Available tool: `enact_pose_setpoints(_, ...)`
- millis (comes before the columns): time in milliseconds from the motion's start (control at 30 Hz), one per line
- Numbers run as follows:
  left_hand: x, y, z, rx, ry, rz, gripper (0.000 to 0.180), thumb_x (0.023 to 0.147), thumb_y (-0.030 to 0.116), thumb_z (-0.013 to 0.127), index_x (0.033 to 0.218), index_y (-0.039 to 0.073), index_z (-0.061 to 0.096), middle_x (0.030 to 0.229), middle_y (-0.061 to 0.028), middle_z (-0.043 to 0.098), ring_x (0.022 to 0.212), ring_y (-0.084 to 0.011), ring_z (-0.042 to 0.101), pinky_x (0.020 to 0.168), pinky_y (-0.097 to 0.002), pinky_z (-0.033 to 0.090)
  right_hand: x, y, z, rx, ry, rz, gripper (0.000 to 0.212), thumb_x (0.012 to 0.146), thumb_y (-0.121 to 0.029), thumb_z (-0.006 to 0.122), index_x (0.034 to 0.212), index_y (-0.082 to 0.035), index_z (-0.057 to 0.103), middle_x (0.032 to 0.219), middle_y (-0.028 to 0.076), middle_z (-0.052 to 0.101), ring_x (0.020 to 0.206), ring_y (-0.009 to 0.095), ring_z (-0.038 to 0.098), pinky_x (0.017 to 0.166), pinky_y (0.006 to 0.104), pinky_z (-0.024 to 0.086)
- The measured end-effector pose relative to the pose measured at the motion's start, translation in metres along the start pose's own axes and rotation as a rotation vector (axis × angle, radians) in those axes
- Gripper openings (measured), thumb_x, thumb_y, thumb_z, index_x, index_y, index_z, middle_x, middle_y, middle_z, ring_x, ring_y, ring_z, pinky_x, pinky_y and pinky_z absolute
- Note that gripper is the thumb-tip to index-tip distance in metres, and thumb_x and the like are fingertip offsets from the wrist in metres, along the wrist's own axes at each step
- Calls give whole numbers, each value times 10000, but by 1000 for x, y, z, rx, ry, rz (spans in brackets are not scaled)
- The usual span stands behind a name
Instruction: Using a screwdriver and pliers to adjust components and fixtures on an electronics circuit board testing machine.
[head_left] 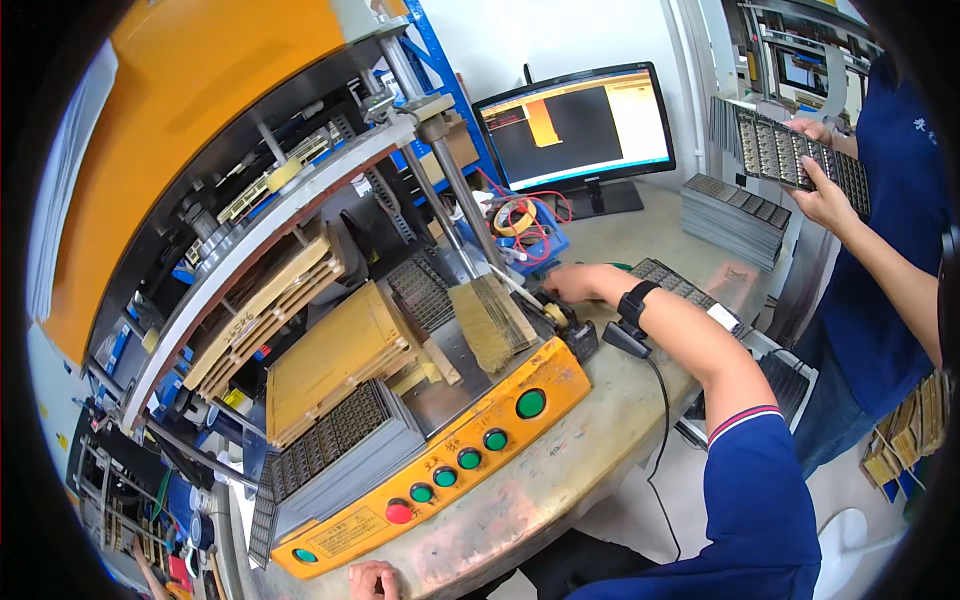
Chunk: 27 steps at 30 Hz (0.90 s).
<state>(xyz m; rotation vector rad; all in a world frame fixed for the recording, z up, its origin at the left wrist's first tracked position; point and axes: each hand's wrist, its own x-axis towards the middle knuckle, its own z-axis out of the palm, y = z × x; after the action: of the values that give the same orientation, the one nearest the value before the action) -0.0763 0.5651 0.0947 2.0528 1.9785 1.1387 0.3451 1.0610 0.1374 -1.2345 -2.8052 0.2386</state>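
Observation:
My left hand (373,580) rests at the near edge of the worktable, only partly in view, its fingers curled together with nothing visible in them. My right arm stretches forward across the table. At its end my right hand (573,284) is closed beside the blue bin (545,245), behind the right end of the press; what its fingers hold is hidden. Close to it is a black handheld device (626,340) with a cable. A dark grid panel (675,280) lies to the right of that hand.
The press has an orange control bar (345,532) with green and red buttons. Stacked grid panels (330,445) and a tan board (335,355) lie on its bed. A monitor (580,125) stands behind. At right, another person (880,220) holds grid panels near a panel stack (735,220).

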Motion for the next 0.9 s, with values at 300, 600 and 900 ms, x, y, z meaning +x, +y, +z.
enact_pose_setpoints(300,5,30,-9,51,13,-65,110,867,107,544,824,14,586,878,-130,591,791,-248,538,705,-344,435,-6,16,-8,312,46,-37,437,665,-130,660,1091,-99,563,924,133,629,872,271,617,718,367,479)
enact_pose_setpoints(600,65,78,-81,335,-5,249,161,740,23,585,891,24,528,873,-139,571,817,-326,550,726,-411,410,-92,-33,-65,967,310,17,611,759,-35,556,1343,-84,384,1002,84,573,806,124,556,729,239,474)
enact_pose_setpoints(900,247,161,-113,740,45,534,299,709,100,633,990,63,538,1047,-137,531,1016,-325,481,887,-393,386,-87,-192,-105,1544,60,-283,308,886,-196,543,1143,-49,460,1017,85,562,880,160,583,747,298,500)
